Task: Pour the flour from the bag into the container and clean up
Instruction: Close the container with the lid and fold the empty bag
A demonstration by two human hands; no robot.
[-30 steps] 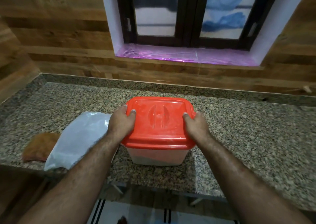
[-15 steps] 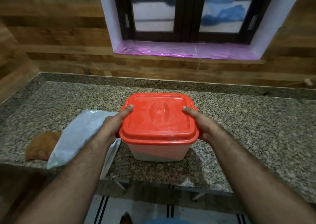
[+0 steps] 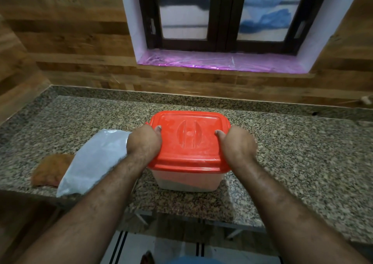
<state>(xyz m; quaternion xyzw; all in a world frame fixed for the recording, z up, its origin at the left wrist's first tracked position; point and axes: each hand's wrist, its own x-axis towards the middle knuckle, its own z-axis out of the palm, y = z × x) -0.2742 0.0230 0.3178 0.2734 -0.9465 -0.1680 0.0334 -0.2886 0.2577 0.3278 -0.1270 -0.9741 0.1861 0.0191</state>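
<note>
Where hands point(image 3: 144, 142) grip, fingers hidden.

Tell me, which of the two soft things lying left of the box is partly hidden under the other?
The brown cloth. It lies farthest left on the counter, and the white plastic bag, which sits nearer the left hand, overlaps its right edge.

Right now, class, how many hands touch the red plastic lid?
2. The left hand grips the red plastic lid's left edge; the right hand grips its right edge. Fingers below are hidden.
</note>
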